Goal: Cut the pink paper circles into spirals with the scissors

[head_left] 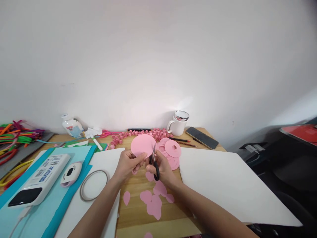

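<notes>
Forearms reach up from the bottom edge on either side of a strip of wood table. Cut pink petals lie scattered on that strip, some overlapping, so the room below the hands is narrow and partly covered. Left hand pinches the near edge of a pink disc, thumb across its front. Right hand is closed around the handles of the scissors; how wide the blades part, I cannot tell. Their long axis runs near to far, tips aimed at the wall, by the disc's right side. The disc, held above the table, turns its flat face toward the camera. Just beside the right hand, rings lie heaped along the right sheet, which offers the widest open stretch and reaches past the table's right edge. On the left sheet, tape lies near the left forearm. Farther back, rosettes line the wall, with the mug and phone toward the far right corner.
</notes>
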Motion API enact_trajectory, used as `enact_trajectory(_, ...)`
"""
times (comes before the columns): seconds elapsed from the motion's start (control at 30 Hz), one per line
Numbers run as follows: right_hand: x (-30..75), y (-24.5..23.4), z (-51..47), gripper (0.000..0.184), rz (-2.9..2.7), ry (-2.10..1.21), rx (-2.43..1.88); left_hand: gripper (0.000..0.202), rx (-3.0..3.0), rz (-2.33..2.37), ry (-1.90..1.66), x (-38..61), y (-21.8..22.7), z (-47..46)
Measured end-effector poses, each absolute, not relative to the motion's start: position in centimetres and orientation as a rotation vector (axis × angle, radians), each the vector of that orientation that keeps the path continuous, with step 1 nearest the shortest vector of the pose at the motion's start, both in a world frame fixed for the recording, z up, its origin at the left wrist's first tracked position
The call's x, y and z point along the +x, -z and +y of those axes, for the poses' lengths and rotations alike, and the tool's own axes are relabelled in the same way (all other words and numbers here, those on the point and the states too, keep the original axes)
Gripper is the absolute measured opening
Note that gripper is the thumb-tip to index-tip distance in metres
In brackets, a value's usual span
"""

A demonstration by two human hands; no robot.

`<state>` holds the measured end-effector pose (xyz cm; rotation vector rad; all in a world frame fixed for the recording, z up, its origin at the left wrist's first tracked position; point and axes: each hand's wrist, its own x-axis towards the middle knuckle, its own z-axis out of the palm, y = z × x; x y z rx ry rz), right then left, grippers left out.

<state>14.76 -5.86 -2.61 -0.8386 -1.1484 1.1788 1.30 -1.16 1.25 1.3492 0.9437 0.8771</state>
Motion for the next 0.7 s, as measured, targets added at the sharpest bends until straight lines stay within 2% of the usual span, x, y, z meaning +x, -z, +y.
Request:
enact_trajectory(0.37,14.9,3.7,-5.7,0.033,-1.109,-1.245,-0.856,0.035,1.352,0.941,-0.902,1.0,-1.4,-0.9)
enact_trajectory(0.7,14.5,2.6,-6.1,0.025,-1.056,-1.258,-0.937,0.034,1.310,0.869,-0.941,0.9,-1.5,-0.7)
